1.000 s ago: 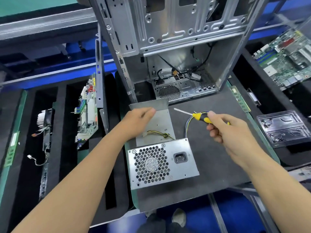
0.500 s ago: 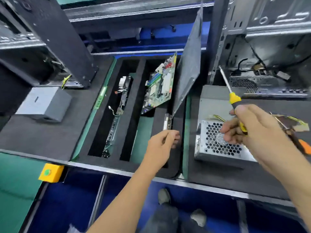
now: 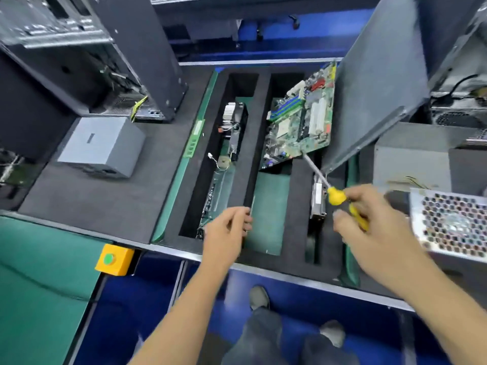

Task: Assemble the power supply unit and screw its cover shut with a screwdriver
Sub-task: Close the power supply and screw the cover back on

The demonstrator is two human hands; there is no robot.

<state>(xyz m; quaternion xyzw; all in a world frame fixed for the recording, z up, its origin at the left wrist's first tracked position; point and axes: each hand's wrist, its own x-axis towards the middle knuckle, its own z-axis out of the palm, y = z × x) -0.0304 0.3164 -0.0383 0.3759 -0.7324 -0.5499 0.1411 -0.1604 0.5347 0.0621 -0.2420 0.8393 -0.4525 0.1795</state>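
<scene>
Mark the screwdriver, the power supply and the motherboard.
screwdriver (image 3: 336,196), head view, yellow handle bulb.
power supply (image 3: 453,222), head view, honeycomb fan grille.
motherboard (image 3: 303,117), head view, middle of the green board.

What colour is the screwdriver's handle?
Yellow. The screwdriver handle, gripped by the right hand, shows best in the head view, the only one.

Yellow-handled screwdriver (image 3: 336,195) (gripped), perforated power supply (image 3: 452,222) rightward

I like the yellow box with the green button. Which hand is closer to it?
The left. The left hand hovers over the foam tray, up and to the right of the yellow box. The right hand, gripping the screwdriver, is much farther right.
</scene>
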